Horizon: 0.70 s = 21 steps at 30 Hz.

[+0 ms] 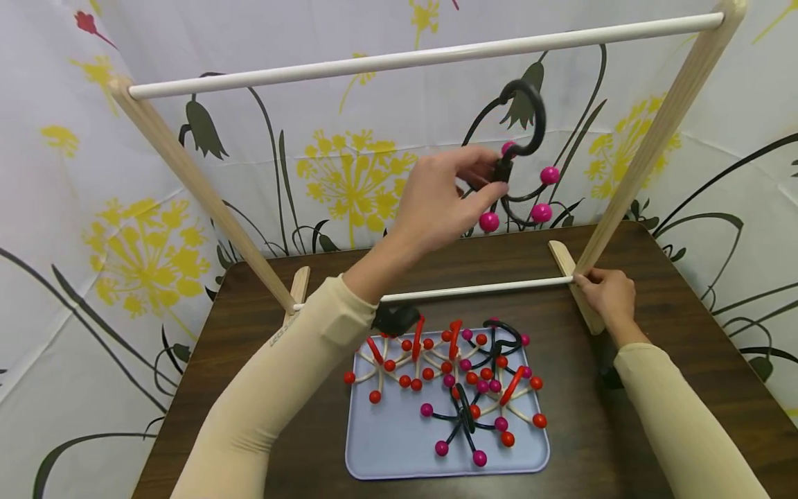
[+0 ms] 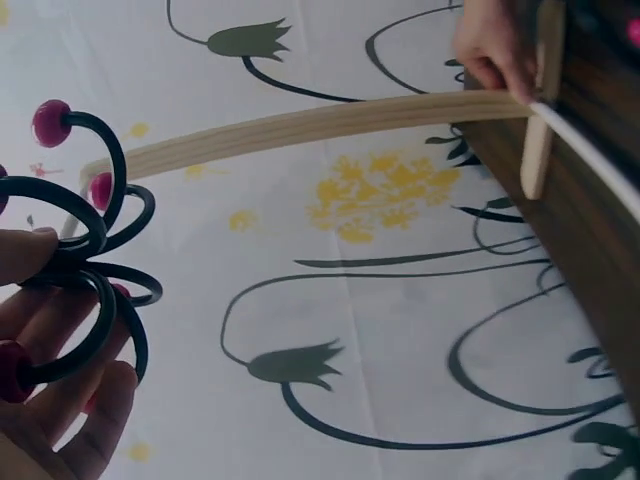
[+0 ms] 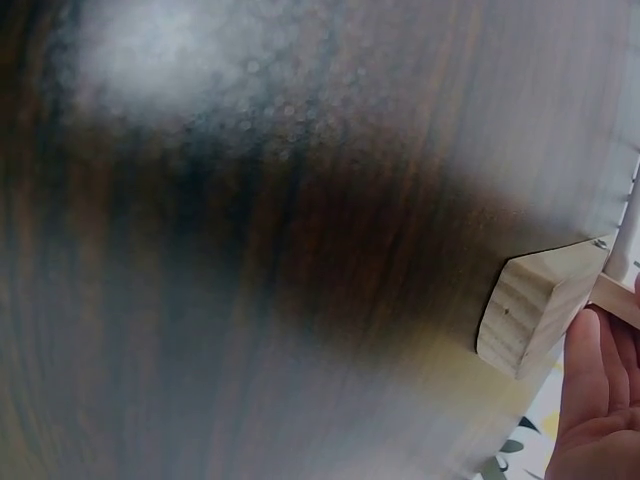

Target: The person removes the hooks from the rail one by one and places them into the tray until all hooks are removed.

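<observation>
My left hand [image 1: 436,194] is raised below the top rail and pinches the neck of a black hook hanger [image 1: 503,170]. Its curved arms end in pink balls, and its hook points up near the white top bar [image 1: 430,58], apart from it. In the left wrist view, the fingers are around the middle of the hanger [image 2: 75,258]. Low on the right, my right hand [image 1: 611,298] grips the foot of the wooden rack's right post [image 1: 654,142]. In the right wrist view, that hand [image 3: 600,400] is partly cut off beside the wooden foot [image 3: 530,305].
On the dark table [image 1: 249,388], a blue-grey tray [image 1: 386,443] holds several more hangers, some black with pink balls, others cream with red hooks and balls. A lower white bar [image 1: 480,290] joins the rack's feet behind it. Flowered cloth [image 1: 249,173] hangs behind.
</observation>
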Tool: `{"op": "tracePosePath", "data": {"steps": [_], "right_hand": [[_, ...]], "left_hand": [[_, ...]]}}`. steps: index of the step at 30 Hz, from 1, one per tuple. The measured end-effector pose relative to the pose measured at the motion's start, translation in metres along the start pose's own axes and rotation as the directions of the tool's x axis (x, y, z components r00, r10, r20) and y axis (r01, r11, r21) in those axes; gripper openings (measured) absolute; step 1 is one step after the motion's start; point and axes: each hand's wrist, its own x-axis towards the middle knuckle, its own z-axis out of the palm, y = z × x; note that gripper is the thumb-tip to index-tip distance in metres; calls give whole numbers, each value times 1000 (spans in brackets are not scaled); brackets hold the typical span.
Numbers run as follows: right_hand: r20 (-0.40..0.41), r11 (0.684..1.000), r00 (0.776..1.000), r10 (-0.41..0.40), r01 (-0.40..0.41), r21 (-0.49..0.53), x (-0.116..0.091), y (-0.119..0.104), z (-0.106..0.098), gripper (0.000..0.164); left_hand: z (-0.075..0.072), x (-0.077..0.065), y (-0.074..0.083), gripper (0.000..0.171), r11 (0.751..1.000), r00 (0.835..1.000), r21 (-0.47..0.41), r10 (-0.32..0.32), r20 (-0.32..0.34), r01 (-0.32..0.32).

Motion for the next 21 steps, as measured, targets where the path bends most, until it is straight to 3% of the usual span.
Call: {"op": "tracePosePath", "data": {"steps": [6,11,16,21], "right_hand": [[1,1000,1000,15,-15,-3,-3,2,-1,37],[-14,1000,1000,-3,3,-4,-1,3,0,36],[-8,1000,1000,0,0,-10,0,3,0,37],[3,1000,1000,-1,1,-19,1,3,0,38]], "left_hand": [[-12,-62,-14,18,994,999,-103,-35,-34,32],[-28,-125,-27,20,987,993,-131,-98,-71,88],[-46,-194,-30,25,985,980,-34,-171,-106,168],[-47,-258,-25,29,969,962,80,-217,-164,232]]}}
